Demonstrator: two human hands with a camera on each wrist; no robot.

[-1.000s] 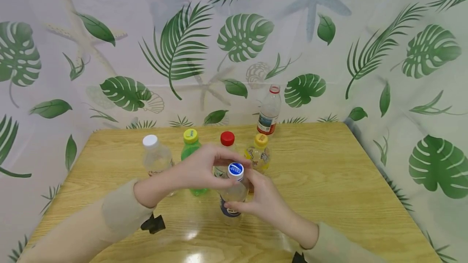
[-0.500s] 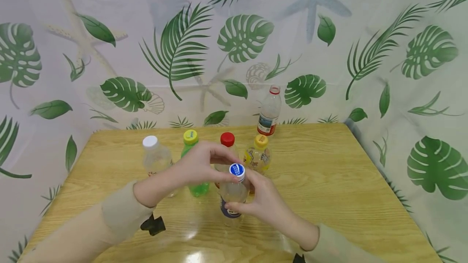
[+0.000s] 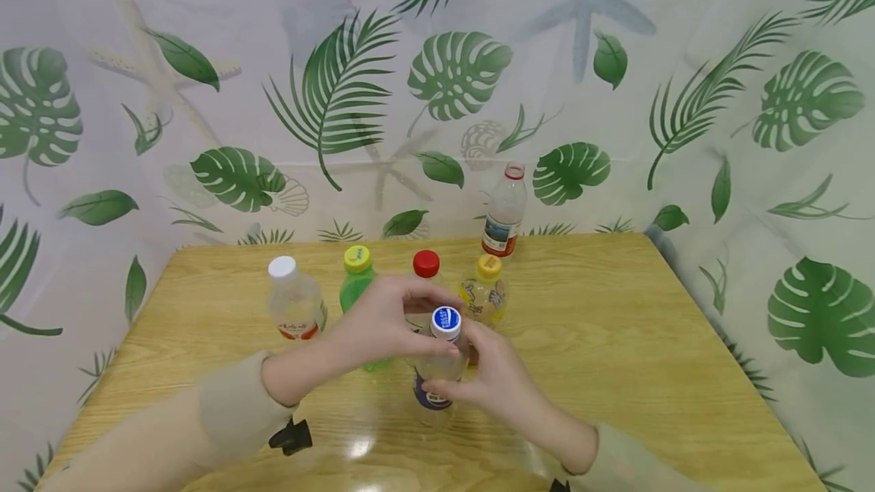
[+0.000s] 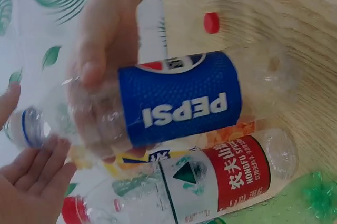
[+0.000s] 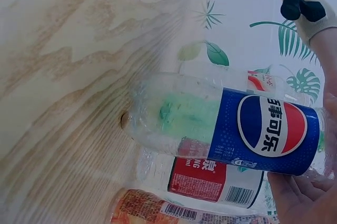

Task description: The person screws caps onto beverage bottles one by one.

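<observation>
A clear plastic Pepsi bottle (image 3: 433,401) stands upright on the wooden table, with a white-and-blue cap (image 3: 446,323) at its mouth. My right hand (image 3: 506,386) grips its upper body, thumb in front and fingers behind. Around the cap is my left hand (image 3: 369,317), thumb in front of the neck and fingers behind. The left wrist view has those fingers extended beside the cap, fingertips at its lower edge, with a gap at the thumb side. Close behind stand a red-capped Nongfu Spring bottle (image 4: 226,182), a green bottle (image 3: 352,291) and a yellow-capped bottle (image 3: 485,294).
A white-capped clear bottle (image 3: 297,306) stands left of the group. At the table's back edge is an uncapped bottle (image 3: 503,215) with a red neck ring. A loose red cap (image 4: 211,22) lies on the table. Leaf-patterned cloth (image 3: 458,74) hangs behind.
The blue cap's lettering has turned through the frames. My left thumb has slid slightly right and down across the bottle neck. My right hand keeps its hold on the Pepsi bottle.
</observation>
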